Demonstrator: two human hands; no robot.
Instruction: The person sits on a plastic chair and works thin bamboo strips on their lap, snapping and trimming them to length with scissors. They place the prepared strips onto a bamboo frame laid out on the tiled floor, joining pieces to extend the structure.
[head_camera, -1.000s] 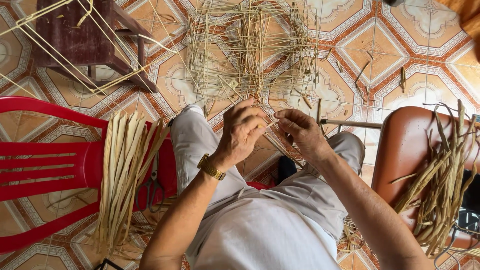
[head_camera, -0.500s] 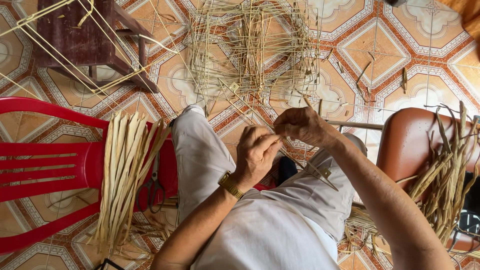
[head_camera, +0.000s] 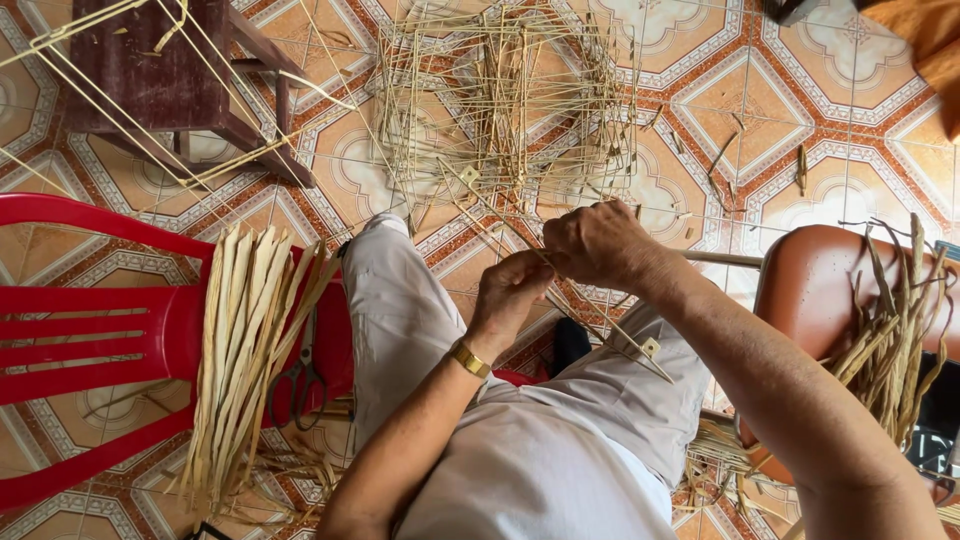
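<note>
Bamboo splint (head_camera: 600, 325) pinched in both grips above the lap: left hand (head_camera: 510, 292) closed on lower run, right hand (head_camera: 598, 243) closed higher, near the open-lattice frame (head_camera: 500, 110). Best kept taut, fed straight, no kinking.

Counts: 2 hands, left hand (head_camera: 512, 295) and right hand (head_camera: 598, 243). 1 red chair (head_camera: 120, 335) left, 1 brown seat (head_camera: 812, 290) right, 1 wooden stool (head_camera: 165, 75) far left. 1 pair of scissors (head_camera: 300, 380). 2 leaf bundles: pale bundle (head_camera: 245, 350) left, darker bundle (head_camera: 890, 335) right. 1 stick frame (head_camera: 500, 110) far. 1 wristwatch (head_camera: 468, 360).
</note>
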